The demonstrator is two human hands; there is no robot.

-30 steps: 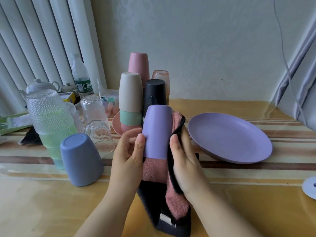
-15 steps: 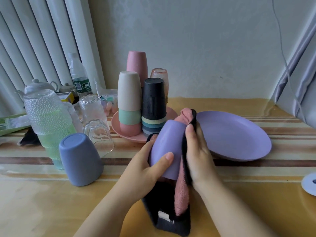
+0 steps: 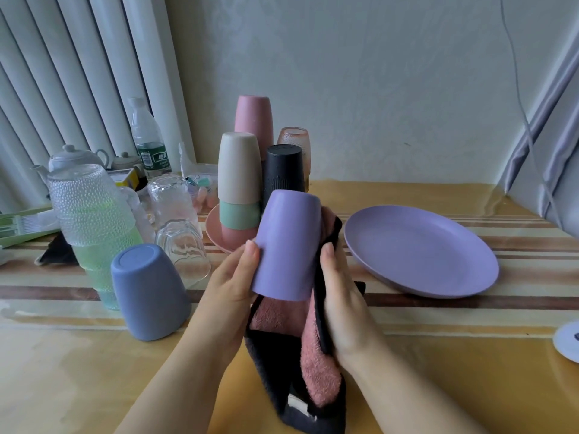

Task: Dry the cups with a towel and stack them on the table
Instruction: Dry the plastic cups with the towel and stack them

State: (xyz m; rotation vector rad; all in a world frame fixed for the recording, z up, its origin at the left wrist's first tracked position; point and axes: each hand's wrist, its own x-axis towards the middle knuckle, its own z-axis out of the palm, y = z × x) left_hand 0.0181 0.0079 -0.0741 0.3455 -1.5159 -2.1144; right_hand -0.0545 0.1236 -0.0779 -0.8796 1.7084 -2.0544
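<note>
The striped table (image 3: 470, 355) carries a purple plate (image 3: 419, 252), blue cup (image 3: 147, 292) and pink saucer (image 3: 216, 236).

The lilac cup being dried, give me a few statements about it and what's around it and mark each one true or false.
1. The lilac cup is held bottom-up between both hands. True.
2. The right hand presses the pink and black towel against the cup's side. True.
3. The lilac plate has cups stacked on it. False: it holds nothing; the stacks stand on the pink plate.
4. The blue cup stands upside down on the table, left of the left hand. True.
5. The black cup lies on its side. False: it stands upside down on top of a stack.
</note>
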